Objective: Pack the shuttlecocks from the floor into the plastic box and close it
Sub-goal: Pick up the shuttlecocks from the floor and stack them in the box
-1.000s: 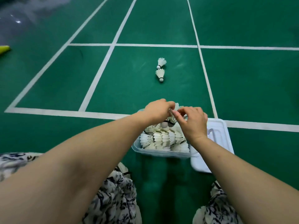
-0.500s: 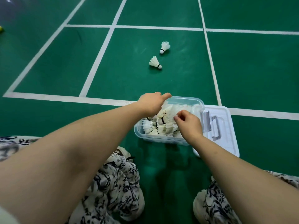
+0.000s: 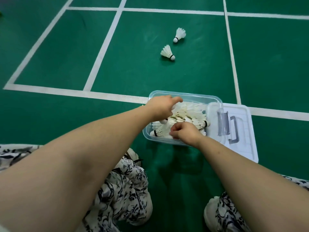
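A clear plastic box (image 3: pixel 184 95) sits on the green floor, filled with several white shuttlecocks (image 3: pixel 192 113). My left hand (image 3: pixel 159 106) reaches over the box's rear left, its fingers curled on a shuttlecock whose white cork shows under them. My right hand (image 3: pixel 185 133) is at the box's front edge, fingers pinched on the feathers of a shuttlecock lying in the pile. Two more shuttlecocks lie on the floor beyond the box, a near one (image 3: pixel 167 52) and a far one (image 3: pixel 180 34). The box's lid (image 3: pixel 242 148) lies flat against its right side.
White court lines (image 3: pixel 100 52) cross the green floor. My knees in patterned black-and-white cloth (image 3: pixel 127 186) and my shoes are just below the box. The lid's grey handle (image 3: pixel 232 128) faces up.
Both hands have come down from above the box into it with shuttlecocks. The view has tilted, so the box and the two floor shuttlecocks sit further right.
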The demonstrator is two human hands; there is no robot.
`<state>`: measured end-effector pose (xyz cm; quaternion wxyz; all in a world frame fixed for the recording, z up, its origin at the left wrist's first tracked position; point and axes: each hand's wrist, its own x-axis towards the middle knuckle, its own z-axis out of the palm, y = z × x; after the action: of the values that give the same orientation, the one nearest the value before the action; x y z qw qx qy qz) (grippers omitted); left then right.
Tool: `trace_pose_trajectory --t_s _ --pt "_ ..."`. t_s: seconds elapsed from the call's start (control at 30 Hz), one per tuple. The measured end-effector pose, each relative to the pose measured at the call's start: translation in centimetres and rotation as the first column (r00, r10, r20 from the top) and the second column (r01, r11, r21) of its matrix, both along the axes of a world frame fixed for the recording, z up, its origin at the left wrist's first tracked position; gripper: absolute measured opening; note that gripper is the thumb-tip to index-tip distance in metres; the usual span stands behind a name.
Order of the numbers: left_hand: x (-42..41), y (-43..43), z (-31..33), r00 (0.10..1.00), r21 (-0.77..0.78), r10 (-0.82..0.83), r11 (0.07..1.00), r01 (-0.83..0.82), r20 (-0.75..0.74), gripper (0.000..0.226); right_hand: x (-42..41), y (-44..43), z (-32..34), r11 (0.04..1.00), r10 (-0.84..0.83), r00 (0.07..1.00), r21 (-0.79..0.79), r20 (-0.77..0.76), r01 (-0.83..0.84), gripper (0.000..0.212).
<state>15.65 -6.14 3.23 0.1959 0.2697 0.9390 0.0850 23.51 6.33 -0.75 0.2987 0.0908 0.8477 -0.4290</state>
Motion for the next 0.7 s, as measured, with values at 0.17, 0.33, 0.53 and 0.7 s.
trace_pose_trajectory --t_s 0.17,0.33,0.53,0.7 --pt "-0.2 -0.7 -0.7 0.999 0.018 0.005 1.000 -0.006 0.048 0.067 -0.8 -0.6 -0.8 0.992 0.116 0.990 0.045 0.086 -0.120 0.011" --pt "-0.4 -0.8 -0.8 0.998 0.050 0.034 0.998 -0.037 0.058 0.068 -1.0 0.0 -0.4 0.995 0.067 0.993 -0.083 0.098 -0.059 0.014" --pt "0.3 -0.1 -0.3 0.994 0.085 0.055 0.994 -0.063 0.093 0.069 -0.7 1.9 1.0 0.941 -0.314 0.934 -0.186 -0.171 0.282 0.017" --pt "1.6 1.6 1.1 0.993 0.180 0.064 0.980 -0.081 0.099 0.070 -0.7 4.0 2.3 0.921 -0.388 0.866 -0.174 -0.315 0.349 0.027"
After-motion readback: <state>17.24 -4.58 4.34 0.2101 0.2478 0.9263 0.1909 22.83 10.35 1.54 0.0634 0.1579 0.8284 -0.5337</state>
